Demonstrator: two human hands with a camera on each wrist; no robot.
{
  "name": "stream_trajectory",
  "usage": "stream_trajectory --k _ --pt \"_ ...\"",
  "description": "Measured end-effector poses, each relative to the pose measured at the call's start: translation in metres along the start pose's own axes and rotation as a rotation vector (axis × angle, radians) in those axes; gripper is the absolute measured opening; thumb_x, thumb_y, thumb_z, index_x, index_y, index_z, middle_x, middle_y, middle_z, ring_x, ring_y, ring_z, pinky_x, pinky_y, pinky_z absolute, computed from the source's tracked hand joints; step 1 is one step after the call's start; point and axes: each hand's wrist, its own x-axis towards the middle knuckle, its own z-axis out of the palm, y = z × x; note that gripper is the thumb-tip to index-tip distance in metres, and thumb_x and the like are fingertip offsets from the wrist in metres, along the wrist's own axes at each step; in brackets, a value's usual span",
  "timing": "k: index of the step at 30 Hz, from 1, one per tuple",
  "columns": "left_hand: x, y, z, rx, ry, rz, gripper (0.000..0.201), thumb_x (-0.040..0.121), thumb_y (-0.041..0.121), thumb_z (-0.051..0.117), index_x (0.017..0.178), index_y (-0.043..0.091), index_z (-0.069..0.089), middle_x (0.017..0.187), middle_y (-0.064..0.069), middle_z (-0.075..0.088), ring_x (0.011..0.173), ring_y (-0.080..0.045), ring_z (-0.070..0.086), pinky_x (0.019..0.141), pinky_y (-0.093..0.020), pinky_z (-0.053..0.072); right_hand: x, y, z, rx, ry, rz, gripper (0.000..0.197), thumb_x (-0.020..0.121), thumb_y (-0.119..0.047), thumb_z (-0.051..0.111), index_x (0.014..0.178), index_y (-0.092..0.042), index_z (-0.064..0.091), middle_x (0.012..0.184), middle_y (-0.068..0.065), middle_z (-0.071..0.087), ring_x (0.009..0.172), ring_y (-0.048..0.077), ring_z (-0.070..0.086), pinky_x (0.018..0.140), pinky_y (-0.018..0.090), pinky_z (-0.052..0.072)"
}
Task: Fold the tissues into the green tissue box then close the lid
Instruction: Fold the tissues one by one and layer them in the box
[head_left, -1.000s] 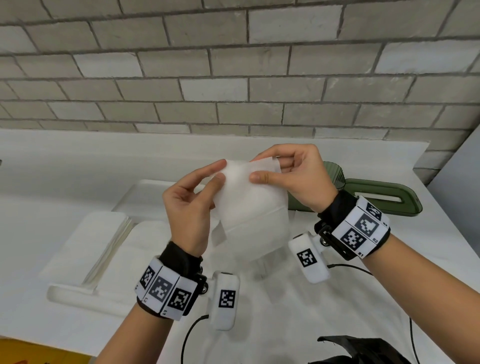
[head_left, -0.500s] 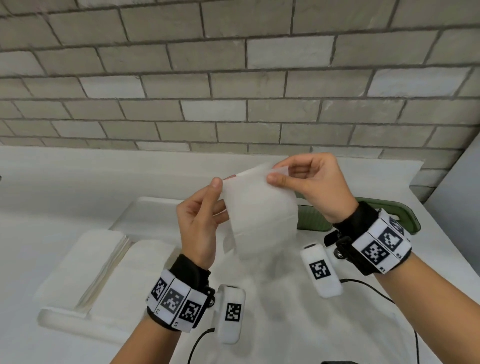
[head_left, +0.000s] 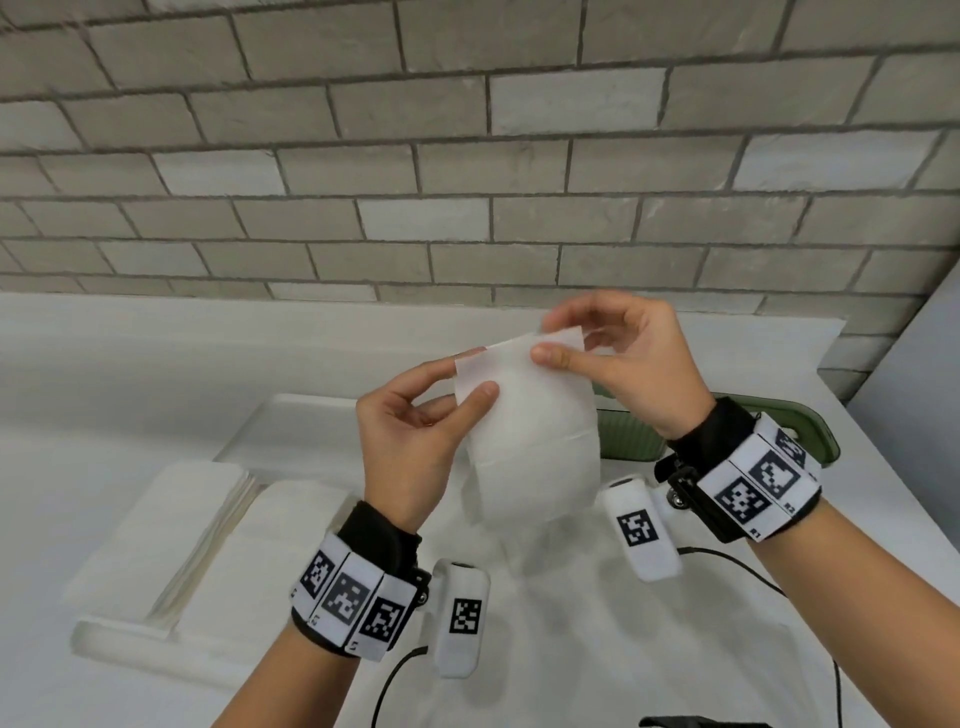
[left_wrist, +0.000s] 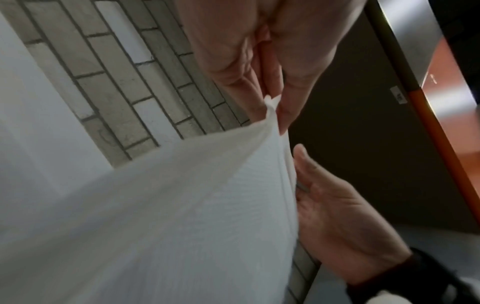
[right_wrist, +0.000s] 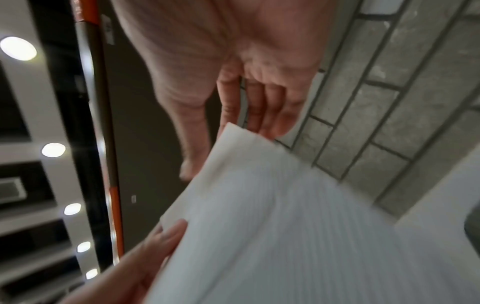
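Head view: my left hand pinches the tissue at its upper left corner, my right hand its upper right, above mid-desk. Limp and light, it likely tears; corners suit. The green tissue box sits toward the desk's right edge.

Tissue stacks lie left on the tray; tissue box right.

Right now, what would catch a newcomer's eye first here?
A white tissue held up mid-frame, its top corners pinched by the left hand and right hand. Behind the right wrist sits the green tissue box; on the left, a tissue stack on the white table.
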Motion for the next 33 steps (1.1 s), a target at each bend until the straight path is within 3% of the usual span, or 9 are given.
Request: stream_trajectory --k 3,6,8,11,14,19,25,29,33 --pt "0.001 -0.004 -0.002 0.236 -0.175 0.080 0.051 0.075 -0.008 0.076 0.119 0.015 0.063 0.078 -0.006 0.069 0.054 -0.009 0.062 0.056 -0.020 0.051 -0.005 -0.001 -0.001 -0.451 -0.286 -0.128 0.076 0.054 -0.055 0.085 0.121 -0.034 0.056 0.124 -0.012 0.056 0.117 0.010 0.050 0.098 0.028 0.040" --pt "-0.001 -0.015 0.003 0.389 -0.326 0.072 0.065 0.072 0.001 0.080 0.122 0.029 0.050 0.073 -0.004 0.069 0.056 -0.016 0.065 0.053 -0.027 0.052 -0.020 0.010 0.006 -0.385 -0.503 0.046 0.032 0.064 -0.031 0.087 0.090 -0.020 0.071 0.084 -0.006 0.072 0.079 0.005 0.065 0.075 0.029 0.051" --pt "-0.003 -0.033 0.001 0.477 -0.395 -0.039 0.067 0.066 0.015 0.087 0.118 0.030 0.046 0.073 -0.003 0.069 0.060 -0.017 0.066 0.055 -0.029 0.052 -0.032 0.031 0.002 -0.316 -0.452 0.138 0.018 0.068 -0.023 0.086 0.073 -0.016 0.071 0.069 0.004 0.072 0.062 0.007 0.061 0.061 0.029 0.048" --pt "-0.006 -0.072 -0.010 0.690 -0.602 -0.264 0.040 0.061 0.031 0.090 0.092 0.023 0.066 0.071 0.005 0.069 0.063 -0.013 0.063 0.063 -0.035 0.054 -0.054 0.065 -0.016 -0.091 -0.297 0.323 0.013 0.072 -0.009 0.082 0.079 -0.009 0.072 0.078 0.010 0.075 0.069 0.016 0.068 0.066 0.032 0.052" --pt "-0.013 -0.103 -0.018 0.664 -0.500 -0.338 0.030 0.064 0.023 0.090 0.054 0.015 0.063 0.058 0.012 0.055 0.054 -0.006 0.049 0.053 -0.022 0.040 -0.077 0.088 -0.035 0.062 -0.154 0.425 0.020 0.077 0.004 0.074 0.093 -0.008 0.069 0.085 0.000 0.076 0.078 0.012 0.071 0.072 0.027 0.055" --pt "-0.011 -0.103 0.008 0.201 -0.339 -0.420 0.023 0.073 0.000 0.079 0.094 -0.004 0.072 0.094 -0.014 0.075 0.086 -0.023 0.071 0.079 -0.035 0.057 -0.104 0.101 -0.058 0.221 0.002 0.442 0.026 0.079 0.010 0.069 0.075 -0.010 0.054 0.067 -0.010 0.059 0.064 0.006 0.057 0.061 0.014 0.046" --pt "-0.028 -0.141 0.021 0.317 -0.529 -0.491 0.024 0.075 0.001 0.079 0.099 0.005 0.076 0.091 -0.001 0.075 0.081 -0.010 0.067 0.072 -0.021 0.052 -0.128 0.124 -0.048 0.203 -0.004 0.573 0.036 0.066 0.017 0.076 0.085 -0.008 0.058 0.077 -0.001 0.063 0.070 0.016 0.059 0.063 0.020 0.049" --pt "-0.033 -0.147 0.023 0.335 -0.539 -0.500 0.013 0.082 0.001 0.073 0.094 0.002 0.076 0.084 0.001 0.073 0.071 -0.005 0.063 0.065 -0.018 0.048 -0.129 0.127 -0.045 0.138 0.023 0.545 0.029 0.071 0.017 0.073 0.085 -0.006 0.061 0.078 -0.001 0.061 0.066 0.006 0.059 0.065 0.017 0.049" --pt "-0.026 -0.145 0.021 0.380 -0.554 -0.487 0.014 0.082 0.003 0.073 0.096 0.001 0.075 0.087 -0.006 0.073 0.073 -0.009 0.064 0.065 -0.025 0.051 -0.126 0.133 -0.050 0.120 0.067 0.538 0.025 0.073 0.011 0.075 0.080 -0.009 0.063 0.073 -0.002 0.060 0.064 0.006 0.056 0.062 0.017 0.046"
